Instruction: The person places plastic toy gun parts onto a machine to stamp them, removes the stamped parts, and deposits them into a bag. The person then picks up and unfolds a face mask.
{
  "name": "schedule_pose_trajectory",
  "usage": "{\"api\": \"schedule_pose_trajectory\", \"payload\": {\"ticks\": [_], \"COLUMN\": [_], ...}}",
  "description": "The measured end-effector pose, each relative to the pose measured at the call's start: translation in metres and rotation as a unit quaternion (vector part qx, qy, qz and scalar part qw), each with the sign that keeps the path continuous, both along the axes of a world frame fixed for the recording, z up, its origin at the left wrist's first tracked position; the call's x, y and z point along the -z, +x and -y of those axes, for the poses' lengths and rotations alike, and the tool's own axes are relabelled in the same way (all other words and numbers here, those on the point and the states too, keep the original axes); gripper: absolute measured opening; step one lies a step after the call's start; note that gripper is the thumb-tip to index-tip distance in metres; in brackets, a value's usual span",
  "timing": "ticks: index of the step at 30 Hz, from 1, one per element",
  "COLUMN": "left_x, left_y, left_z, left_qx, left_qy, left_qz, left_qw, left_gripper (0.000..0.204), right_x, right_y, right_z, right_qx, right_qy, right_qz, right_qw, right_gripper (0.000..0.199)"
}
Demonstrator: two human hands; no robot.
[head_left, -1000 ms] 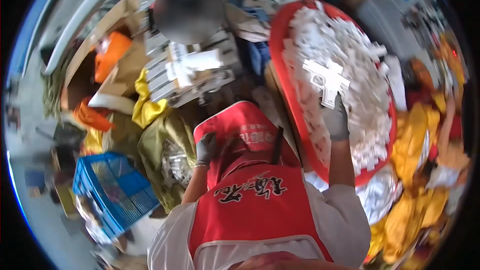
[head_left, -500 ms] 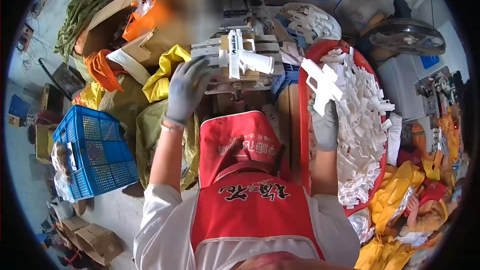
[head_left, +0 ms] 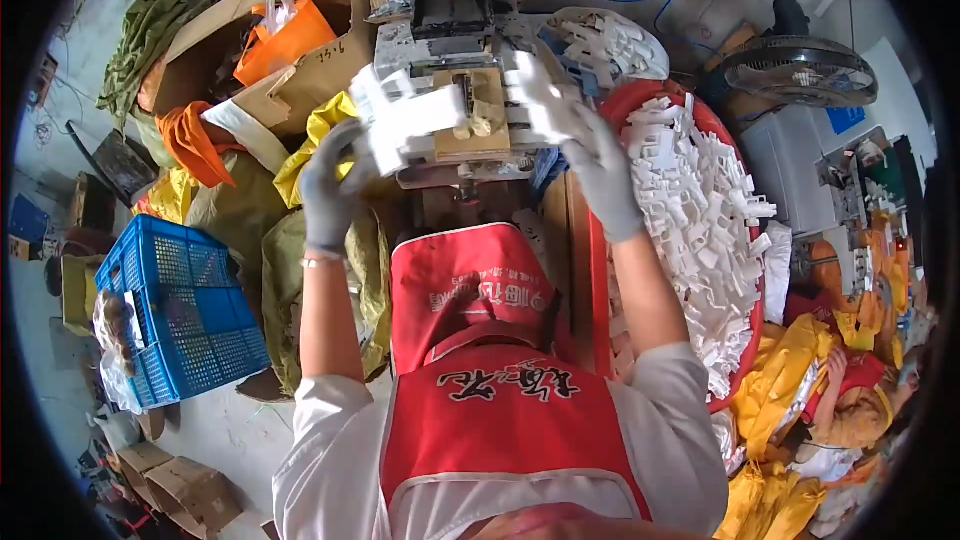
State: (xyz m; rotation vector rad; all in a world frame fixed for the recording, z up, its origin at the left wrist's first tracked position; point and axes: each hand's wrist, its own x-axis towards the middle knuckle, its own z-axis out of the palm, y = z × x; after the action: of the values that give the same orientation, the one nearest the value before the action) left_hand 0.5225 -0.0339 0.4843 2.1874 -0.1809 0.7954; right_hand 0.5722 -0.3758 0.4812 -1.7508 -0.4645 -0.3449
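My left hand (head_left: 335,188), in a grey glove, is closed on a white plastic toy pistol (head_left: 418,120), just left of the machine's fixture. My right hand (head_left: 606,178), gloved too, grips another white toy pistol (head_left: 540,100), smeared by motion, at the fixture's right side. Between the two pieces lies the fixture block (head_left: 487,145), tan with a dark and pale holder on top and no pistol seated in it. It sits on the slatted bed of a small bench machine (head_left: 452,10) straight ahead of me.
A red tub (head_left: 722,120) heaped with white plastic parts (head_left: 700,240) stands at my right, a white sack (head_left: 615,45) of parts beyond it. At left are a blue crate (head_left: 195,310), sacks and a cardboard box (head_left: 205,40). A black fan (head_left: 800,70) stands far right; another person (head_left: 850,400) sits lower right.
My left hand has taken the pistol off the fixture and moved it left. My right hand has carried its pistol from over the tub to the fixture.
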Motion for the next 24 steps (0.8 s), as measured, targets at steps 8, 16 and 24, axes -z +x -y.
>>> {"api": "schedule_pose_trajectory", "payload": {"ticks": [8, 16, 24], "left_x": [0.088, 0.174, 0.159], "left_y": [-0.147, -0.201, -0.141], "left_z": [-0.083, -0.123, -0.082], "left_qx": [-0.210, -0.279, -0.081], "left_qy": [-0.176, 0.056, 0.040], "left_qz": [-0.121, -0.238, -0.298], "left_qw": [0.954, 0.929, 0.950], "left_gripper": [0.028, 0.039, 0.032], "right_x": [-0.022, -0.006, 0.115], "right_y": [0.020, -0.035, -0.112], "right_z": [-0.047, -0.026, 0.076], "right_qx": [-0.026, 0.057, 0.148], "right_qy": [-0.323, -0.238, -0.252], "right_qz": [0.192, 0.237, -0.037], "right_qw": [0.926, 0.940, 0.956], "right_gripper": [0.046, 0.047, 0.021]}}
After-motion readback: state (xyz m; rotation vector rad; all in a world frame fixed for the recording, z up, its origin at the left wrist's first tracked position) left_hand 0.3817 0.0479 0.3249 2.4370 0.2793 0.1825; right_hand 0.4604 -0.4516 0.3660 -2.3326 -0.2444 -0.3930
